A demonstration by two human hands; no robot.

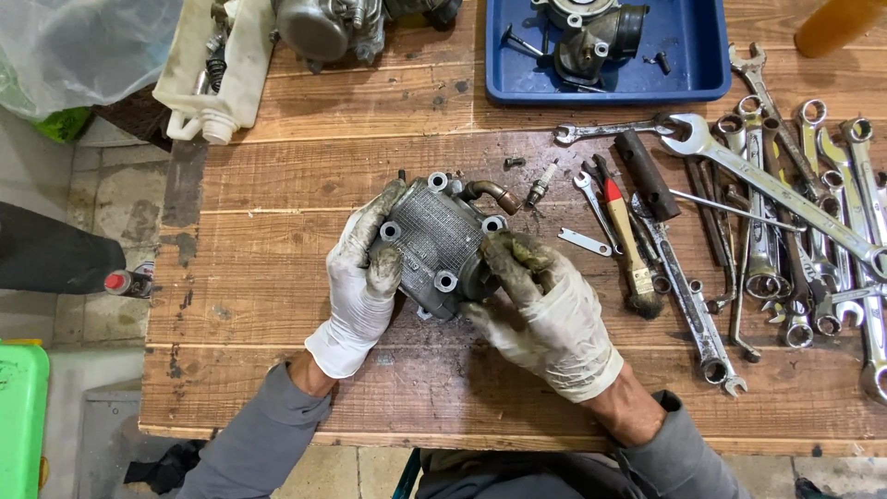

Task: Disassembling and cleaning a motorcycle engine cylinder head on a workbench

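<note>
Grey sleeves at the near table edge, left hand [362,277] gripping the metal engine part [439,242] from its left, right hand [545,314] clasping its right side, fingers curled.

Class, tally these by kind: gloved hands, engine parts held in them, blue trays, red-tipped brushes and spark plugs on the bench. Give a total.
Gloved hands: 2 (left hand, right hand)
Ribbed metal engine cover, held in both hands: 1
Blue tray: 1
Red-tipped brush: 1
Spark plug: 1
Total: 6
</note>
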